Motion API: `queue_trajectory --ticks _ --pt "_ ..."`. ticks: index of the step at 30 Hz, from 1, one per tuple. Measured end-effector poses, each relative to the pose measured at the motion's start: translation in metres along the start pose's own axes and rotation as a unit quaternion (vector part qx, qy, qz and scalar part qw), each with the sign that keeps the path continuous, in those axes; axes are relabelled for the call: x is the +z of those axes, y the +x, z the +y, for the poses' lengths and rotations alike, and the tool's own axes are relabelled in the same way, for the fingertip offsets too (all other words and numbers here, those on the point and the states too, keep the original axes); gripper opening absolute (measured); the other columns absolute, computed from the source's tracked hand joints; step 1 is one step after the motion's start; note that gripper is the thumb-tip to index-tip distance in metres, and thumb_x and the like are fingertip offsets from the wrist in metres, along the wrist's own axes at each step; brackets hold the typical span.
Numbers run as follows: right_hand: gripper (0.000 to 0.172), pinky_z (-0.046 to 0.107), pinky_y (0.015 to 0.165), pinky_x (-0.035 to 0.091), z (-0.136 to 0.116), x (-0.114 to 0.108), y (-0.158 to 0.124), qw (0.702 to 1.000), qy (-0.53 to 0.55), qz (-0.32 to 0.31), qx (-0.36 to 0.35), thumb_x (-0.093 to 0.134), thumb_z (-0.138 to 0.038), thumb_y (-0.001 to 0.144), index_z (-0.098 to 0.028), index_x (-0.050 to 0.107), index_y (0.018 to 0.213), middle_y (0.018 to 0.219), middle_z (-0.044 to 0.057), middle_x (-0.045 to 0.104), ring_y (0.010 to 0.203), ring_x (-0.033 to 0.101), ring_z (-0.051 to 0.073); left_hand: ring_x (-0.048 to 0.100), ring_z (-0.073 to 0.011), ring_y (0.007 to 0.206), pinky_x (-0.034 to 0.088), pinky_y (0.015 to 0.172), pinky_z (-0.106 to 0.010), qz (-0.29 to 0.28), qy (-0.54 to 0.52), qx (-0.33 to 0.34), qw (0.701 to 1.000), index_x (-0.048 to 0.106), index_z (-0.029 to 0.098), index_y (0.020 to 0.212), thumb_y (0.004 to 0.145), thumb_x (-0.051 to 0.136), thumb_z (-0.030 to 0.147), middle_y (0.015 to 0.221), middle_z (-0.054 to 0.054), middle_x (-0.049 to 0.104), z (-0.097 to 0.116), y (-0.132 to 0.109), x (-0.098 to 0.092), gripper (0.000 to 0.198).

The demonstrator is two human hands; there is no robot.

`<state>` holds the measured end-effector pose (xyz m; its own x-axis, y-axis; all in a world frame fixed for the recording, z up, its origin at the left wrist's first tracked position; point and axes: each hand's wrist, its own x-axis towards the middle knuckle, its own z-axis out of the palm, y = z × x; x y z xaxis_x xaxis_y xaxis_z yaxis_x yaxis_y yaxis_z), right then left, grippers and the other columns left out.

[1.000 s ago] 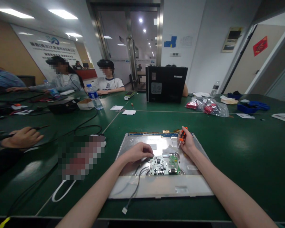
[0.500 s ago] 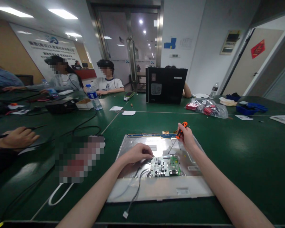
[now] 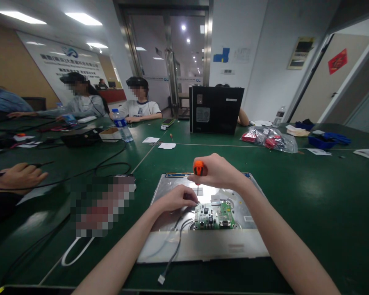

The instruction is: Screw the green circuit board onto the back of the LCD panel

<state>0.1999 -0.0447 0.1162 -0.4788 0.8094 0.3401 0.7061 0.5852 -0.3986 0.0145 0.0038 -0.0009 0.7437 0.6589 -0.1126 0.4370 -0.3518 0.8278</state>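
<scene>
A silver monitor back panel (image 3: 172, 241) lies flat on the green table in front of me. A small green circuit board (image 3: 214, 216) sits on it near the middle. My left hand (image 3: 175, 198) is closed in a pinch at the board's left edge; what it pinches is too small to make out. My right hand (image 3: 217, 171) grips an orange-handled screwdriver (image 3: 198, 169), held upright with its tip pointing down at the panel just above the board's upper left corner. A grey cable (image 3: 172, 256) with a white plug trails off the panel's front edge.
A black computer case (image 3: 215, 108) stands behind the panel. A clear bag of red parts (image 3: 269, 139) and blue trays (image 3: 321, 141) lie at the back right. A water bottle (image 3: 121, 125), cables and a co-worker's hand (image 3: 20, 176) are on the left. Other people sit at the far left.
My right hand has carried the screwdriver from the panel's upper right to the left, above the board's upper left corner, and turned it upright. My left hand has stayed at the board's edge.
</scene>
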Motion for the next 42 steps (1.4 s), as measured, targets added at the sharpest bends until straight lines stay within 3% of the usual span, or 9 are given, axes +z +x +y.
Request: queue_trajectory --ticks 4,15,25,31,42 --pt "0.022 0.023 0.054 0.023 0.004 0.000 -0.003 0.999 0.000 -0.036 -0.008 0.069 -0.035 0.073 -0.020 0.055 0.079 0.064 -0.005 0.053 0.057 0.042 0.009 0.060 -0.0148 0.070 0.045 0.066 -0.023 -0.005 -0.003 0.006 1.000 0.070 0.015 0.076 0.069 0.065 0.020 0.074 -0.001 0.069 0.001 0.000 0.000 0.010" --pt "0.023 0.023 0.052 0.025 0.007 0.004 -0.004 0.995 -0.037 -0.089 0.012 0.069 -0.031 0.074 -0.021 0.053 0.087 0.072 -0.002 0.059 0.062 0.049 0.011 0.059 -0.0143 0.069 0.044 0.068 -0.024 -0.004 -0.001 0.008 1.000 0.070 0.016 0.075 0.069 0.065 0.019 0.071 0.001 0.066 0.000 0.000 0.001 0.007" --pt "0.022 0.024 0.051 0.024 0.006 0.009 -0.003 0.995 -0.075 -0.071 0.001 0.066 -0.033 0.075 -0.021 0.052 0.087 0.070 -0.002 0.059 0.061 0.047 0.012 0.058 -0.0140 0.067 0.043 0.066 -0.024 0.002 -0.007 0.011 1.000 0.071 0.016 0.072 0.069 0.066 0.018 0.069 0.001 0.066 0.001 0.000 0.001 0.006" --pt "0.030 0.024 0.052 0.023 0.010 0.016 -0.001 0.993 -0.106 -0.048 0.003 0.065 -0.029 0.076 -0.023 0.048 0.101 0.078 -0.001 0.062 0.063 0.049 0.013 0.057 -0.0138 0.066 0.043 0.064 -0.023 0.000 -0.012 0.019 1.000 0.071 0.016 0.073 0.069 0.066 0.019 0.068 0.000 0.066 -0.001 0.001 0.002 0.007" --pt "0.019 0.025 0.057 0.028 0.003 0.008 -0.007 0.994 -0.078 -0.064 -0.042 0.054 -0.020 0.079 -0.021 0.052 0.098 0.086 0.001 0.065 0.073 0.055 0.014 0.055 -0.0121 0.061 0.042 0.060 -0.022 0.006 -0.030 0.033 0.999 0.071 0.015 0.071 0.067 0.067 0.015 0.063 0.001 0.064 -0.002 0.002 0.002 0.006"
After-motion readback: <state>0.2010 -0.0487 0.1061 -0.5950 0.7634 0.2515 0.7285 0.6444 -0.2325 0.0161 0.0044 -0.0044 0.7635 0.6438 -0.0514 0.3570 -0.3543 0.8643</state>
